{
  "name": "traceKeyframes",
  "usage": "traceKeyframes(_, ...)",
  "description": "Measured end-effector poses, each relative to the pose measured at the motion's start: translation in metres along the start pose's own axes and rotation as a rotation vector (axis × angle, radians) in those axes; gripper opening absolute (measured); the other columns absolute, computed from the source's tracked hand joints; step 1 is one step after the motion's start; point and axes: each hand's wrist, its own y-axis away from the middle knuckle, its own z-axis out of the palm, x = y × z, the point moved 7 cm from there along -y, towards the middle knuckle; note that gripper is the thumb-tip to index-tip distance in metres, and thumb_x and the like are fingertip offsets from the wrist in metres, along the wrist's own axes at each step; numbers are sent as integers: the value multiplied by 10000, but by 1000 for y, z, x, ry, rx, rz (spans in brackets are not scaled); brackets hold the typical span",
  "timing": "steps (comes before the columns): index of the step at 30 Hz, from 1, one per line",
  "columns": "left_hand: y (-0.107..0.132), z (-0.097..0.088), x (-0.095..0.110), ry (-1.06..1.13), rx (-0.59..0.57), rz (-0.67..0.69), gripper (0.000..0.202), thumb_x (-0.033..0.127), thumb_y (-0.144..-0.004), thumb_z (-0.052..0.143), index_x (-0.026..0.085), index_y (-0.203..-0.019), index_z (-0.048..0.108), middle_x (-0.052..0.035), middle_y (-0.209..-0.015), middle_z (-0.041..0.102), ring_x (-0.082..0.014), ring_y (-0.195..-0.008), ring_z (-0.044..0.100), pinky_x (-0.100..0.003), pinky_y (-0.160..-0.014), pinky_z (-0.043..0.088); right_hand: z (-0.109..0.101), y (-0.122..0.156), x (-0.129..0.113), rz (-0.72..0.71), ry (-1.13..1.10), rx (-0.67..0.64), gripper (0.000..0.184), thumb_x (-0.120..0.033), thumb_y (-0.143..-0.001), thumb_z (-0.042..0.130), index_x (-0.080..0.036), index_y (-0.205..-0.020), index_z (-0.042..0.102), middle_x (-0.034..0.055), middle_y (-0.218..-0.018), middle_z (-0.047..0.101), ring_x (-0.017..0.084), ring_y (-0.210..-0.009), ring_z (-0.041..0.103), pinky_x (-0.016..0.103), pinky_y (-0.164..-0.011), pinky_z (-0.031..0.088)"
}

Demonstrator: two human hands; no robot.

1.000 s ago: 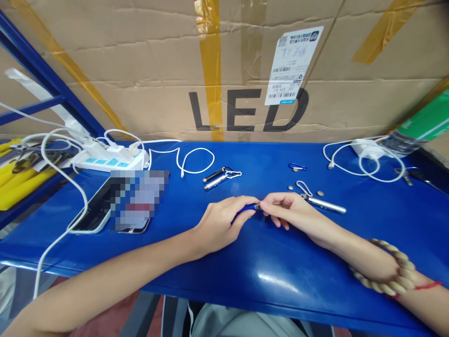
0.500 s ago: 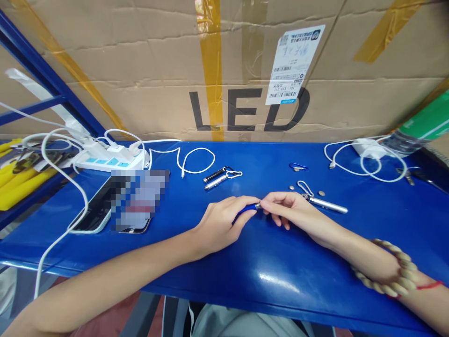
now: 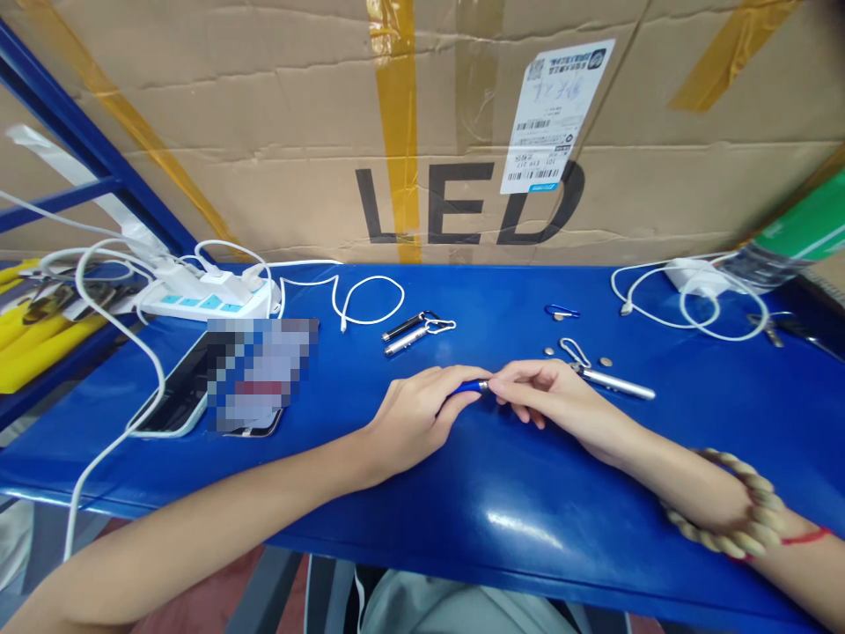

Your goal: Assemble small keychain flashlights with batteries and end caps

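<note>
A small blue penlight (image 3: 470,387) with a silver end lies between my two hands, just above the table. My left hand (image 3: 415,414) is closed around its blue body. With thumb and fingertips, my right hand (image 3: 545,392) pinches the silver end; the contact itself is partly hidden. Right of that hand rests a silver penlight (image 3: 617,383) with a carabiner clip (image 3: 576,353), flanked by two button cells (image 3: 606,362). Farther back lies a blue carabiner (image 3: 562,311) with a small round piece beside it. A black penlight (image 3: 402,327) and another silver penlight (image 3: 405,341) lie behind my left hand.
Two phones (image 3: 172,392) lie on the blue table (image 3: 370,546) at left, near a power strip (image 3: 217,306) with white cables. A charger (image 3: 693,276) with coiled cable and a green-labelled bottle (image 3: 792,233) stand at back right. A large cardboard box (image 3: 297,132) walls off the back.
Both hands keep nearly the same grip on the blue penlight. Only a very slight shift of the view and fingers shows.
</note>
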Motion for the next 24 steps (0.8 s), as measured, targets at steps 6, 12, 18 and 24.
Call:
traceKeyframes(6, -1, 3, -8, 5, -32, -77, 238, 278, -887, 449, 262, -1112, 525, 19, -1090, 638, -141, -972, 605, -275, -858, 485, -2, 1, -3, -19, 28, 48, 311, -463, -663, 659, -160, -732, 664, -8, -585, 553, 63, -475, 440, 183, -395, 311)
traceKeyframes(12, -1, 3, -9, 0, -22, -79, 260, 292, -882, 457, 261, -1132, 521, 9, -1107, 634, -147, -986, 602, -299, -899, 470, -3, 1, -4, -27, 13, 53, 328, -484, -656, 659, -165, -734, 652, -21, -545, 517, 59, -462, 421, 174, -383, 303)
traceKeyframes(18, 0, 2, -9, 8, -19, -74, 289, 297, -877, 464, 275, -1164, 493, 16, -1108, 629, -140, -973, 607, -283, -886, 477, -5, 1, -5, -23, 4, 92, 348, -490, -663, 648, -165, -787, 648, -34, -507, 483, 60, -439, 403, 178, -374, 305)
traceKeyframes(24, 0, 3, -9, 9, -33, -75, 294, 297, -867, 486, 279, -1161, 485, 23, -1074, 636, -127, -939, 610, -261, -861, 482, -7, -1, -1, -20, -43, 109, 372, -481, -641, 673, -161, -829, 649, -40, -495, 473, 61, -439, 400, 169, -361, 305)
